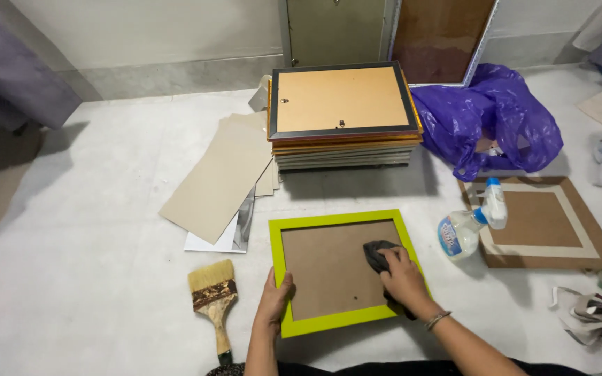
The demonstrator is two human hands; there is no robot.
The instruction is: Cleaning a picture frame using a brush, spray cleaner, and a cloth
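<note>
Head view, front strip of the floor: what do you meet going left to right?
Paintbrush → left hand on the lime-green frame → right hand pressing a dark cloth → spray bottle → brown backing board.

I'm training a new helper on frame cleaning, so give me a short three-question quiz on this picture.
1. True or false: the right hand presses a dark cloth on the green frame.
2. What lies left of the frame? A) paintbrush B) scissors C) hammer
3. Where is the left hand?

Key: 1. True. 2. A. 3. Holding the frame's left edge; its grip is closed on it.
</note>
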